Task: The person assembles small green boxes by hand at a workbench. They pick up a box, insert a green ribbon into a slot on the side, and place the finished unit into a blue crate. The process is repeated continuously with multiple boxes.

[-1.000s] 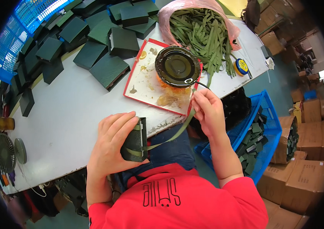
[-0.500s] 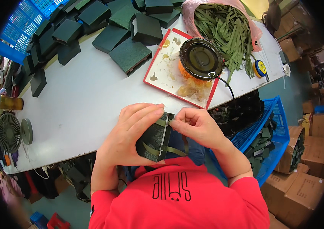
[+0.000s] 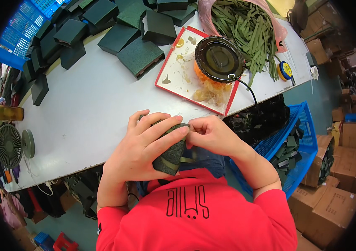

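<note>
My left hand (image 3: 141,144) is wrapped round a small dark green box (image 3: 172,155), held tilted over my lap at the table's front edge. Its fingers reach across the box's upper side. A flat olive green ribbon (image 3: 169,164) crosses the lower part of the box, and a loose length sticks out to the right. At the box's upper right edge, my right hand (image 3: 212,134) is closed in a pinch where a ribbon showed a moment ago. The fingers now hide what lies between them.
Several dark green boxes (image 3: 140,56) lie across the back left. Behind my hands, a round black pot (image 3: 220,58) of brown liquid sits on a red-edged board (image 3: 174,77). A pink bag (image 3: 206,16) holds olive ribbons (image 3: 245,33). To the right stands a blue crate (image 3: 308,144).
The box has turned, so its open edge with the white strip no longer shows. My left fingers have spread further over it. My right hand stays pinched at its upper right edge.
</note>
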Demonstrator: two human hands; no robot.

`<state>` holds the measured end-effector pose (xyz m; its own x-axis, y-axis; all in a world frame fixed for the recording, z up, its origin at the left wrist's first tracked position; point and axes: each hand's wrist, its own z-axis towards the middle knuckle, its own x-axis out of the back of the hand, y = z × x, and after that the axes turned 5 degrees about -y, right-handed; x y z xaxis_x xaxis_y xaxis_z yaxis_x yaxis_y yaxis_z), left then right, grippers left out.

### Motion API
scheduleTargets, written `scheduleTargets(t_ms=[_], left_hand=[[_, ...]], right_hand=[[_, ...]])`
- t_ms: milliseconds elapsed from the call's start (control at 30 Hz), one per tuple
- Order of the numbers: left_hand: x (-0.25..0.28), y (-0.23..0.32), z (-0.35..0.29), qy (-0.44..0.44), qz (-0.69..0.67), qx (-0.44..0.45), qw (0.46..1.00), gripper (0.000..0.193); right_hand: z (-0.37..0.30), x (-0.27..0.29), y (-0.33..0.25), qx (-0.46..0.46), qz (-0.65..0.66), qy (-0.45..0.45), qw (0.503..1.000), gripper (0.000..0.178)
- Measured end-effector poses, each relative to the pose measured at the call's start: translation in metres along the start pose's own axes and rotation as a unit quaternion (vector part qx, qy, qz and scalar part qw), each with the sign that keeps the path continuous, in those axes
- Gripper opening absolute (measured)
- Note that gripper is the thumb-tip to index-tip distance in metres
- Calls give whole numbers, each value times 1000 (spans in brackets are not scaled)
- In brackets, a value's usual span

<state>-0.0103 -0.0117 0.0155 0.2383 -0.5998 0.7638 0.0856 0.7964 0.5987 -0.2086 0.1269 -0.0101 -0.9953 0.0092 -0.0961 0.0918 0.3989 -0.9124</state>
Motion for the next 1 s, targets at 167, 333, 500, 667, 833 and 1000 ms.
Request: scheduleTargets(t_ms=[167, 333, 500, 667, 833, 1000], left_hand=[[-5, -1, -1, -4, 33, 14, 999, 89], [-7, -11, -6, 72, -58, -9, 996, 92], [-5, -13, -2, 58, -59, 0, 997, 94], [-2, -12, -13, 66, -55, 56, 995, 101], [6, -26, -36, 121, 20, 147, 981, 105], [25, -35, -69, 130, 155, 346, 916, 88]], right_hand=[[1, 5, 5, 11, 4, -20, 1000, 24], [-8, 16, 0, 24, 100, 37, 994, 21], [-16, 16, 16, 130, 154, 188, 961, 19], [-16, 14, 20, 205, 116, 270, 933, 13], [-30, 74, 26, 220, -84, 482, 844, 12], [-47, 149, 31, 197, -437, 443, 757, 17]])
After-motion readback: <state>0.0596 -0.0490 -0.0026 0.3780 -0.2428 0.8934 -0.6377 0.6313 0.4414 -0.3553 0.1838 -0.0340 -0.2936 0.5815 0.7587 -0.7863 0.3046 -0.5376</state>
